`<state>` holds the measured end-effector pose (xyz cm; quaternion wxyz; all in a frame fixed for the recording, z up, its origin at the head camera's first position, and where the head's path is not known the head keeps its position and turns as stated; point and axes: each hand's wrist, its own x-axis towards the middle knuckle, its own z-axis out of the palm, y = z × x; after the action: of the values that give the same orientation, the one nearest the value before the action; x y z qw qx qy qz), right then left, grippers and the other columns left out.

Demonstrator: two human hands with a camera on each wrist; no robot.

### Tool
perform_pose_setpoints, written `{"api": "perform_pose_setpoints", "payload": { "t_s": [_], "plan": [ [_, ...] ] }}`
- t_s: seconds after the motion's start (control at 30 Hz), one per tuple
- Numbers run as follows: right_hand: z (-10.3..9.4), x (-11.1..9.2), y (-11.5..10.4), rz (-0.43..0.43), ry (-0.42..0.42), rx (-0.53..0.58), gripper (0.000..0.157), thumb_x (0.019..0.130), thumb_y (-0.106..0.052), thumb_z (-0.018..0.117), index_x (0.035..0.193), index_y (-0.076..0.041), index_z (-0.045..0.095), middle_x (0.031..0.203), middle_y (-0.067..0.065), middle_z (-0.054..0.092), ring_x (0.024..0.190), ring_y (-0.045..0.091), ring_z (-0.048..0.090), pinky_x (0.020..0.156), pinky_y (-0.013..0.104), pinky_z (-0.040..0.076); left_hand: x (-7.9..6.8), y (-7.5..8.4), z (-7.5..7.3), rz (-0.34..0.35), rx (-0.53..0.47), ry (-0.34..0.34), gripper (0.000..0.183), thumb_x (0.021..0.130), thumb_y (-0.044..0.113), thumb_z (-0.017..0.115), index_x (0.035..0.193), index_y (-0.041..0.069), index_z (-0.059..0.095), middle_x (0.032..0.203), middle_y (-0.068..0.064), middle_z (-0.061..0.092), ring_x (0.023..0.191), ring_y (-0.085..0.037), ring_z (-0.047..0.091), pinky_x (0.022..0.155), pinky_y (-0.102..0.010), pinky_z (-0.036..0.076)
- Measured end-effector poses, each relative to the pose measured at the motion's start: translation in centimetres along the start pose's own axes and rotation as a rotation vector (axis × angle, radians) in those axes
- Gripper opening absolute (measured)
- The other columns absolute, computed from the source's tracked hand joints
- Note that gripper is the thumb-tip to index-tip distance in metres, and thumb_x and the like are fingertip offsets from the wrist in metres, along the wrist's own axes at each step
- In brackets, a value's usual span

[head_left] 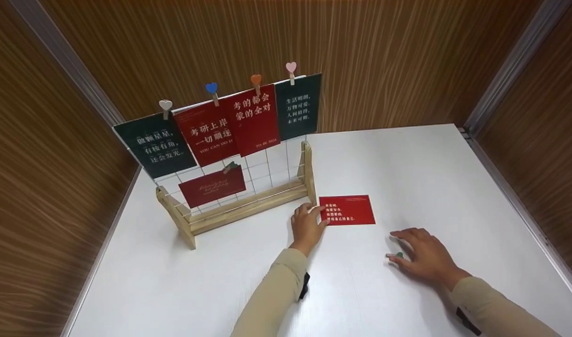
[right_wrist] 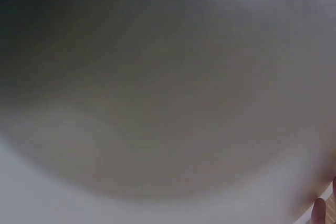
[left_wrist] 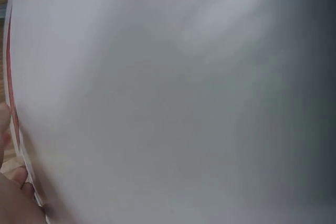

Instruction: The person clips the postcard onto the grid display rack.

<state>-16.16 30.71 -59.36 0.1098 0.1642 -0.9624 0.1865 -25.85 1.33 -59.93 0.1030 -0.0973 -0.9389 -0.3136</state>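
Observation:
A red card (head_left: 347, 210) with white printed characters lies on the white table. My left hand (head_left: 308, 227) is at its left edge, with the thumb and index fingertips touching the card. To the right, my right hand (head_left: 426, 255) is low over the table with thumb and fingers spread apart. A small clip with a green heart (head_left: 399, 255) is beside the right thumb, in the gap below the index finger. In the left wrist view, the card's red edge (left_wrist: 11, 77) shows as a thin strip. The right wrist view has only fingertips (right_wrist: 318, 212) at its lower right corner.
A wire grid rack on a wooden stand (head_left: 253, 206) is at the left. Heart-topped clips hold green and red cards along its top, and a dark red card (head_left: 212, 187) hangs lower down by a green clip. Wood-patterned walls (head_left: 384, 61) enclose the white table (head_left: 407, 164).

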Motion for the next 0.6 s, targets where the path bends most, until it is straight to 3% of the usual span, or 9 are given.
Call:
{"api": "perform_pose_setpoints", "payload": {
  "t_s": [0.23,0.6],
  "plan": [
    [0.02,-0.27,0.09,-0.043,-0.004,0.038,0.052,0.070,-0.039,0.083,0.114,-0.017,0.066,0.107,0.000,0.061,0.102,0.022,0.054,0.084,0.047,0.046,-0.02,0.00,-0.15,-0.009,0.047,-0.013,0.037,0.082,0.025,0.075,0.117,0.016,0.069,0.120,-0.007,0.053,0.114,-0.026,0.047,0.093,-0.041,0.037],
    [0.23,-0.37,0.79,-0.097,0.020,0.088,0.027,0.069,-0.026,0.085,0.089,-0.022,0.068,0.105,-0.004,0.061,0.099,0.017,0.054,0.080,0.042,0.048,-0.22,0.12,-0.42,0.001,0.058,-0.055,0.043,0.082,0.024,0.075,0.122,0.013,0.066,0.124,-0.010,0.051,0.117,-0.028,0.045,0.096,-0.041,0.036]
  ]
}}
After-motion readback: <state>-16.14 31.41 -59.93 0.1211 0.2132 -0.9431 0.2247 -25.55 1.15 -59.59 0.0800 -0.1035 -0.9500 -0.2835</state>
